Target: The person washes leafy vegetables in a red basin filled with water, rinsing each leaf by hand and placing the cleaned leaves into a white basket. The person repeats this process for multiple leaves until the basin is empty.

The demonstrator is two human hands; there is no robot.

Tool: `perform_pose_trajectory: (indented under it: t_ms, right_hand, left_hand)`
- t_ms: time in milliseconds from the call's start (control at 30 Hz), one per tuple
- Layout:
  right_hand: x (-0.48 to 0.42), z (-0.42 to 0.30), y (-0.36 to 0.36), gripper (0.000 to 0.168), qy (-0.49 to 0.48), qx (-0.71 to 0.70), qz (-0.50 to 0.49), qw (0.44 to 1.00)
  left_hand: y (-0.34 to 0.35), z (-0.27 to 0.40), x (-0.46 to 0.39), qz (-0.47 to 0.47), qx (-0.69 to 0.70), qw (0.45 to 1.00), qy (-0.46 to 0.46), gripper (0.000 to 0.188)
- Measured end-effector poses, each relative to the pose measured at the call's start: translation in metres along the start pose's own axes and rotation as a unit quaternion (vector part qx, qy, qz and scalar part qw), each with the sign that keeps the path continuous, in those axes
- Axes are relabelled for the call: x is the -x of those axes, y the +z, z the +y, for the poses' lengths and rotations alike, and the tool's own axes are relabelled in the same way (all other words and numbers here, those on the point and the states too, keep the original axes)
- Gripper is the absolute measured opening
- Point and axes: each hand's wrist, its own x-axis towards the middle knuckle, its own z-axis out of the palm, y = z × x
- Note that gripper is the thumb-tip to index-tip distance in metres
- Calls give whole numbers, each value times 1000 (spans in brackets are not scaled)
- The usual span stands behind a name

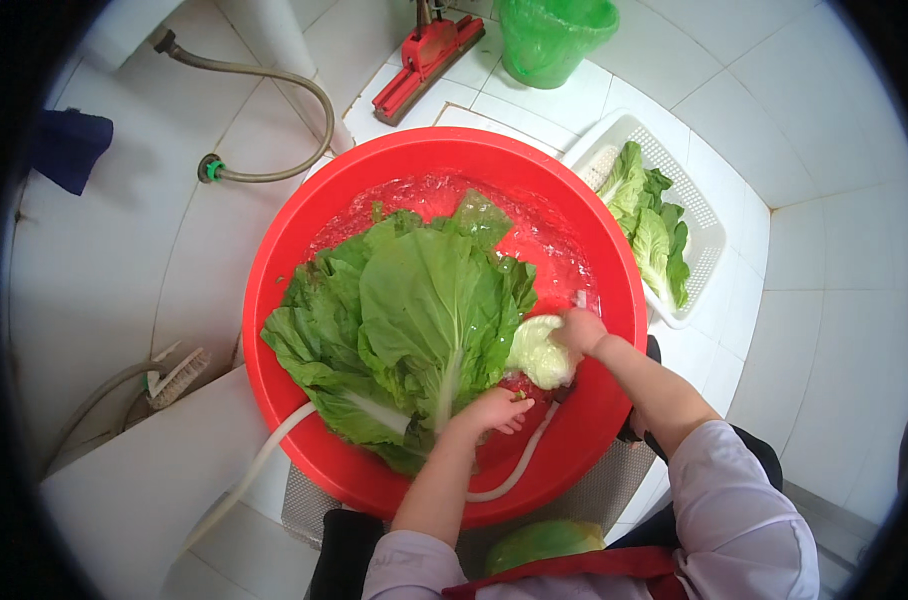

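Observation:
A large red plastic basin (445,139) holds water and a heap of big green leafy vegetable leaves (416,300). At the basin's right side my right hand (581,331) grips the edge of a pale, cupped cabbage-like leaf (538,354); its fingertips are partly hidden. My left hand (497,411) hovers at the near edge of the heap, fingers bent, with a small green scrap by the fingertips. Whether it pinches that scrap is unclear. A pale hose (525,459) runs inside the basin below my hands, and its end is hidden near the leaf.
A white perforated basket (698,281) with several leaves stands beyond the basin's right rim. Behind are a red floor squeegee (428,64) and a lined green bucket (548,45). A flexible pipe (304,82) and a scrub brush (176,379) are at left.

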Motion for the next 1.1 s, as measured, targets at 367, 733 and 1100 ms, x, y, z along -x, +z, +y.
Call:
perform_pose_trajectory:
  t_ms: [367, 733, 1100]
  right_hand:
    - [24, 8, 98, 41, 3, -269, 7, 963]
    - [15, 6, 48, 42, -6, -174, -42, 984]
    - [-3, 16, 57, 39, 71, -81, -55, 993]
  left_hand:
    - [38, -56, -69, 107, 380, 916, 71, 47]
    - [33, -54, -58, 204, 487, 847, 59, 48]
    - [31, -73, -78, 285, 266, 910, 141, 38]
